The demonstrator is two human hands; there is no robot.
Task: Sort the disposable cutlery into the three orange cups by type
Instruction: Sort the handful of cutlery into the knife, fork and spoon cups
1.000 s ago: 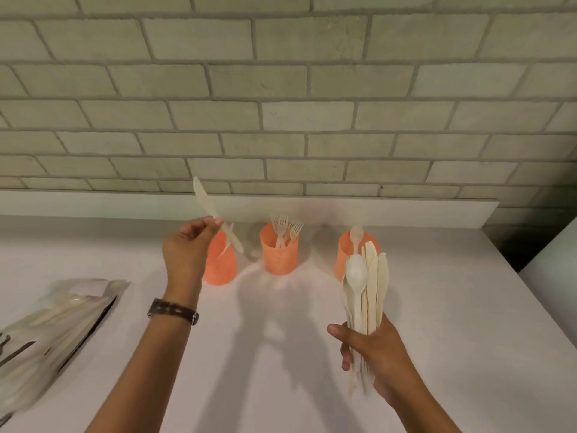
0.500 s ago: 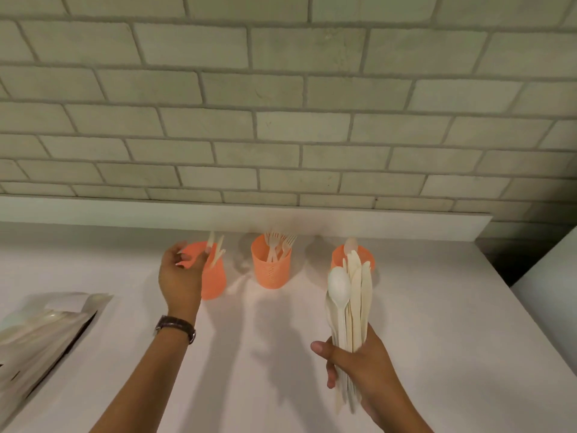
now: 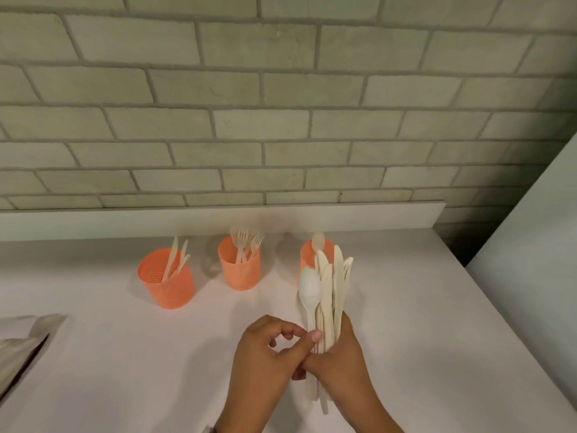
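Left hand (image 3: 265, 354) now at cutlery bundle (image 3: 327, 295)

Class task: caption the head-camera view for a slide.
Right hand grips a bundle of pale disposable cutlery; left hand pinches at it, before three orange plastic cups.

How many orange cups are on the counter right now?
3, in a row: left cup holds knives, middle cup holds forks, right cup holds a spoon and is partly hidden behind the held cutlery bundle.

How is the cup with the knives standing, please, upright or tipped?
Upright: the knife cup stands on the counter, rim up, knives leaning inside.
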